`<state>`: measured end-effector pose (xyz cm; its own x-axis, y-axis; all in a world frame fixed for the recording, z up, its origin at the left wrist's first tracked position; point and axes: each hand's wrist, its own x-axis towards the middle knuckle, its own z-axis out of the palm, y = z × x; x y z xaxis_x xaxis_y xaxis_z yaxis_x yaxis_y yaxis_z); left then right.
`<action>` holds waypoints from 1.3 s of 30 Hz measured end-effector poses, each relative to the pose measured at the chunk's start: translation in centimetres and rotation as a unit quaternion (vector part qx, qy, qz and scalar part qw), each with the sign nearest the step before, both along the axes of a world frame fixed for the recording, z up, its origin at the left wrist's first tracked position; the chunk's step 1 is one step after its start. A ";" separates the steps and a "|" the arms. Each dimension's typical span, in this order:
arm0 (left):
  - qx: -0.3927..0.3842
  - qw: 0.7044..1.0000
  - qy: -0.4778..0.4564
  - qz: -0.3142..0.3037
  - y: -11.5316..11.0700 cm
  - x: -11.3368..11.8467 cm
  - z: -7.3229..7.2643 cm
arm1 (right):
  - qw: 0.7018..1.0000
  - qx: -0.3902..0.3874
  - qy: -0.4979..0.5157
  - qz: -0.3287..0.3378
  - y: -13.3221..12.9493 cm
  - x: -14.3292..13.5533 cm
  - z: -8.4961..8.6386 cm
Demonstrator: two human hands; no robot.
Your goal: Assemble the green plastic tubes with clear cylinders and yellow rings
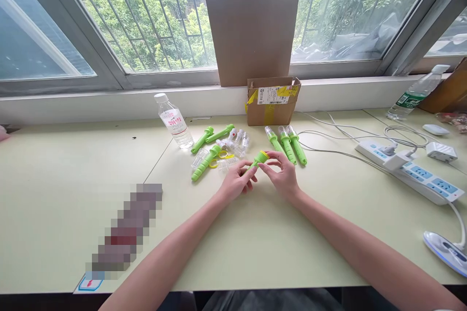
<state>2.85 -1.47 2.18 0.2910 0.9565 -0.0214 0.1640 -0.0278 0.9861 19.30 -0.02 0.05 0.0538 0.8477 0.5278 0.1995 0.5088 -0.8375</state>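
Water bottle (174, 122) on the left, then three loose green tubes (206, 163) lying around some clear plastic caps (245, 141). My left hand (235, 181) has a tilted green threaded tube (260, 159) gripped mid-table, right hand (282, 172) pinching the yellow ring (265, 154) at its top. Next, three capped green tubes (287, 145), then a white power strip (410, 170).
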 end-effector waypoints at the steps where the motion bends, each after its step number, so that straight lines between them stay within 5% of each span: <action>1: 0.000 1.000 0.001 0.000 0.0 0.0 0.0 | 1.000 0.000 -0.006 0.004 0.0 0.0 0.0; 29: 0.020 0.998 0.035 -0.050 0.1 -0.5 0.3 | 0.995 -0.034 0.006 0.091 -0.2 0.3 0.2; 39: 0.034 0.997 0.039 -0.053 0.0 -0.5 0.4 | 0.998 -0.016 0.004 0.059 -0.2 -0.2 -0.4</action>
<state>2.39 -1.45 2.54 0.3902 0.9206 0.0166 0.2327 -0.1160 0.9656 19.08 -0.19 -0.35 -0.0425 0.8652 0.4997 0.1328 0.5006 -0.8555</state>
